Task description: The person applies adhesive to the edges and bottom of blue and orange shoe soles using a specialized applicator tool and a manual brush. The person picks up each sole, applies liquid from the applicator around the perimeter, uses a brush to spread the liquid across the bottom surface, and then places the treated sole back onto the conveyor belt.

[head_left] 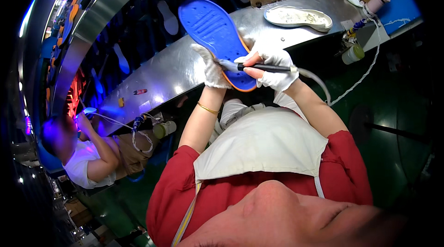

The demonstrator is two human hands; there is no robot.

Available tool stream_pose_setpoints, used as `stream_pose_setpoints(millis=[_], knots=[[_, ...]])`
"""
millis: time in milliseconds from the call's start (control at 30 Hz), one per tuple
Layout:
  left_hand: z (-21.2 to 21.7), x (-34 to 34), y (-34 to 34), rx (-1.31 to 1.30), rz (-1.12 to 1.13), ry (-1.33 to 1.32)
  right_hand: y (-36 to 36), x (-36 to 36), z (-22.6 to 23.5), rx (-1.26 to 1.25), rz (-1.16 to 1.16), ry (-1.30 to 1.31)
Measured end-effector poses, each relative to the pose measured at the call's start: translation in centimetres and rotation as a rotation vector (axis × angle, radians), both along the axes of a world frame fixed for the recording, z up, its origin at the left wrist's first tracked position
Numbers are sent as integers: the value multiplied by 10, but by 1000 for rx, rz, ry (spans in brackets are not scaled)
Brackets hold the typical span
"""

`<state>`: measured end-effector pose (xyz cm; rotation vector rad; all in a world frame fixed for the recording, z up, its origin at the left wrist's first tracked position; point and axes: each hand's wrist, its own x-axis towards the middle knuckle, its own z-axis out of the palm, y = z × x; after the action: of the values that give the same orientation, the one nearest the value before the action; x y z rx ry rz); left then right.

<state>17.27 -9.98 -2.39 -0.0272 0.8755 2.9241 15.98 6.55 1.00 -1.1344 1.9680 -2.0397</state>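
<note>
Sole (pixel 206 22), blue with an orange edge, was held up by the gloved left hand (pixel 210 69), between the apron (pixel 261 143) and the metal bench (pixel 171 73). That hand curled round its sides, partly hidden behind it. The gloved right hand (pixel 277 66), some fingertips bare, was closed on a black brush (pixel 268 67), its tip at the lower part; I cannot tell whether they touched. 1 white outsole (pixel 298 18) lay on the bench, and 1 co-worker (pixel 95 161) sat at left.
</note>
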Motion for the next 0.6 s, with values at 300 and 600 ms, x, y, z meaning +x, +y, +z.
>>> stream_pose_setpoints(millis=[300, 600], knots=[[14, -33, -9, 388, -111, 543, -16, 12, 8, -16, -55, 75], [22, -45, -25, 315, -108, 730, -9, 18, -1, -131, 26, -387]])
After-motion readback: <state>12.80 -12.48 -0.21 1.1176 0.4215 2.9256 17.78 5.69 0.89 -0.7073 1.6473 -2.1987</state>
